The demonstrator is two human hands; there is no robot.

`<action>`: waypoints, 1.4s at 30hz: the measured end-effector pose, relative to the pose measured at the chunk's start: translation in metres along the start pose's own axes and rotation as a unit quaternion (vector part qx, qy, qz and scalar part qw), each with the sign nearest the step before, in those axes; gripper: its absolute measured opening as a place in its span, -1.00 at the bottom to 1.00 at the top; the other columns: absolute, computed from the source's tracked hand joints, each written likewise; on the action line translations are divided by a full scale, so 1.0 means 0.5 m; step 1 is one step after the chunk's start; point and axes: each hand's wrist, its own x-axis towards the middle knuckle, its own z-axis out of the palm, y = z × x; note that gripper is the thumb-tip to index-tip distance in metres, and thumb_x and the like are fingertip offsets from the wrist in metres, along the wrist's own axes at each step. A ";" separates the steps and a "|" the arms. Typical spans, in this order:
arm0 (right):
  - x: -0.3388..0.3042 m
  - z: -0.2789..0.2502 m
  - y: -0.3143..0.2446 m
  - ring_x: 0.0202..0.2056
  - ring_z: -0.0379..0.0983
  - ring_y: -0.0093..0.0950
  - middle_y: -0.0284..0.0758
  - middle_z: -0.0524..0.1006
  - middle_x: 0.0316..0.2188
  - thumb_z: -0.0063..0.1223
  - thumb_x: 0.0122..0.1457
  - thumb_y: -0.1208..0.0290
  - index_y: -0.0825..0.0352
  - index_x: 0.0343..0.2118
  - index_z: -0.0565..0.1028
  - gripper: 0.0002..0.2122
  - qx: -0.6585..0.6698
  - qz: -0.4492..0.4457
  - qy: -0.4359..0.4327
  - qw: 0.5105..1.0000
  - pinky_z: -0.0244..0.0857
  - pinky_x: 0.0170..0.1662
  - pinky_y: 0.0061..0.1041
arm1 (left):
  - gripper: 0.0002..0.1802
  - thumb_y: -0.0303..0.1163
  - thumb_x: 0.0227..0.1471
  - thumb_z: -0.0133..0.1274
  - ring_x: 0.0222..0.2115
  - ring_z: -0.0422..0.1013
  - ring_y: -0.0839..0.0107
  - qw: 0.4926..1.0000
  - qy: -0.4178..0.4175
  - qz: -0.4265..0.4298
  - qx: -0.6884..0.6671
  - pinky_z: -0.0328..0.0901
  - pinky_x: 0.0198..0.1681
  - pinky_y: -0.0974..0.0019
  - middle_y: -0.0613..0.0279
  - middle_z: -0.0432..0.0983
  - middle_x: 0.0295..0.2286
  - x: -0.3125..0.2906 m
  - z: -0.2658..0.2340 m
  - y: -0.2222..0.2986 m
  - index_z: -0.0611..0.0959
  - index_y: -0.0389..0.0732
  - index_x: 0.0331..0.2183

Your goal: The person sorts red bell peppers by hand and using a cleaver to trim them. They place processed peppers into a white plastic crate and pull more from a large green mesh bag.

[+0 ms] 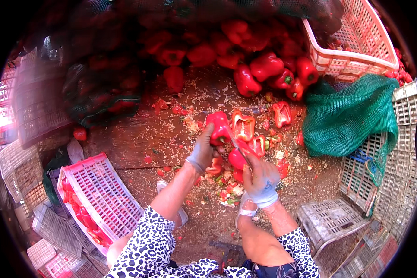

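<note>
My left hand (202, 150), in a pale glove, is closed round a whole red bell pepper (218, 124) with its stem end turned toward my right hand. In my gloved right hand (262, 181) is a knife (241, 149), its blade pointing up at the pepper's stem end; whether it cuts in cannot be told. Just beyond lies an opened pepper half (243, 126) with its pale inside showing, and another opened piece (282, 114) is farther right. Beneath my hands, more red peppers lie among cores and scraps (229, 190).
A heap of whole red peppers (266, 67) spreads across the far side. To the left, a pink-white crate (104, 185) holds red pieces. Green netting (350, 116) drapes over crates on the right, and an orange-white crate (352, 58) stands far right. Seeds litter the brown floor (129, 148).
</note>
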 end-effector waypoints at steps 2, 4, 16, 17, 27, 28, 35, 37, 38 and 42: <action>0.006 0.000 -0.003 -0.60 0.37 -0.26 -0.30 0.43 -0.62 0.12 -0.05 0.43 0.30 -0.08 0.48 -0.61 -0.005 -0.021 0.002 1.000 0.24 -0.47 -0.26 | -0.46 0.20 0.16 -0.10 -0.71 0.35 0.55 1.000 0.015 0.015 -0.002 0.15 -0.75 0.53 0.29 0.53 -0.52 -0.019 0.033 -0.025 0.54 -0.10 -0.22; 0.001 0.028 0.017 -0.59 0.41 -0.26 -0.30 0.45 -0.62 0.14 -0.02 0.41 0.29 -0.14 0.49 -0.67 -0.019 0.008 -0.025 0.999 0.25 -0.49 -0.27 | -0.48 0.18 0.15 -0.09 -0.73 0.34 0.53 0.999 0.014 -0.017 -0.040 0.18 -0.75 0.51 0.28 0.53 -0.52 -0.043 0.056 -0.034 0.54 -0.10 -0.24; -0.003 0.051 0.005 -0.56 0.47 -0.21 -0.23 0.48 -0.61 0.11 0.05 0.41 0.27 -0.32 0.44 -0.85 -0.065 0.054 -0.127 0.988 0.30 -0.51 -0.24 | -0.47 0.17 0.18 -0.14 -0.75 0.28 0.53 0.989 0.039 -0.044 -0.136 0.13 -0.75 0.46 0.28 0.48 -0.59 -0.033 0.051 -0.068 0.55 -0.13 -0.35; -0.005 0.070 0.015 -0.55 0.48 -0.18 -0.20 0.49 -0.61 0.10 0.06 0.43 0.28 -0.33 0.43 -0.86 -0.090 0.090 -0.184 0.975 0.30 -0.50 -0.23 | -0.52 0.11 0.21 -0.15 -0.73 0.31 0.52 0.993 0.040 -0.036 -0.104 0.15 -0.72 0.47 0.29 0.49 -0.58 -0.046 0.058 -0.069 0.54 -0.14 -0.32; 0.046 0.015 0.055 -0.47 0.52 -0.08 -0.10 0.54 -0.57 -0.03 0.18 0.25 0.28 -0.28 0.40 -0.80 0.018 0.155 -0.250 0.956 0.36 -0.42 -0.11 | -0.10 -0.03 0.04 0.16 0.12 0.28 0.12 0.858 -0.256 0.053 0.442 0.17 0.17 0.19 -0.18 0.34 0.07 -0.106 -0.011 0.049 0.19 -0.32 0.23; 0.044 0.007 0.051 -0.46 0.51 -0.07 -0.09 0.53 -0.57 -0.03 0.18 0.25 0.28 -0.26 0.41 -0.79 0.050 0.158 -0.243 0.956 0.35 -0.41 -0.11 | -0.05 0.02 0.02 0.15 0.14 0.26 0.03 0.798 -0.228 0.181 0.528 0.14 0.20 0.15 -0.23 0.29 0.11 -0.071 -0.053 0.036 0.16 -0.34 0.24; -0.018 0.011 0.078 -0.60 0.45 -0.46 -0.29 0.48 -0.61 -0.01 0.20 0.41 0.33 -0.16 0.42 -0.81 0.281 0.428 -0.011 0.859 0.31 -0.53 -0.44 | -0.14 0.13 -0.04 0.11 0.00 0.38 -0.09 0.822 0.102 0.266 0.493 0.29 0.05 0.03 -0.23 0.37 0.03 0.178 0.160 0.213 0.37 -0.29 0.12; -0.011 0.007 0.075 -0.60 0.40 -0.65 -0.45 0.43 -0.62 -0.01 0.20 0.46 0.34 -0.19 0.42 -0.85 0.345 0.467 0.009 0.814 0.25 -0.59 -0.58 | -0.14 0.07 -0.08 0.13 -0.03 0.40 -0.12 0.807 0.154 0.214 0.528 0.32 0.02 0.01 -0.24 0.35 0.03 0.256 0.213 0.205 0.31 -0.21 0.16; -0.019 0.010 0.087 -0.60 0.39 -0.65 -0.44 0.43 -0.61 -0.02 0.20 0.46 0.35 -0.19 0.42 -0.85 0.343 0.461 0.019 0.818 0.25 -0.59 -0.57 | -0.12 0.04 -0.10 0.14 -0.04 0.41 -0.13 0.802 0.177 0.182 0.541 0.32 0.01 0.01 -0.25 0.34 0.03 0.283 0.242 0.195 0.27 -0.17 0.18; -0.058 0.029 0.133 -0.61 0.37 -0.66 -0.44 0.44 -0.61 -0.03 0.20 0.46 0.36 -0.19 0.42 -0.85 0.340 0.445 0.047 0.827 0.26 -0.56 -0.58 | 0.01 -0.07 -0.23 0.18 -0.05 0.41 -0.17 0.798 0.209 0.153 0.545 0.33 0.01 0.00 -0.30 0.28 0.03 0.320 0.277 0.151 0.13 -0.06 0.24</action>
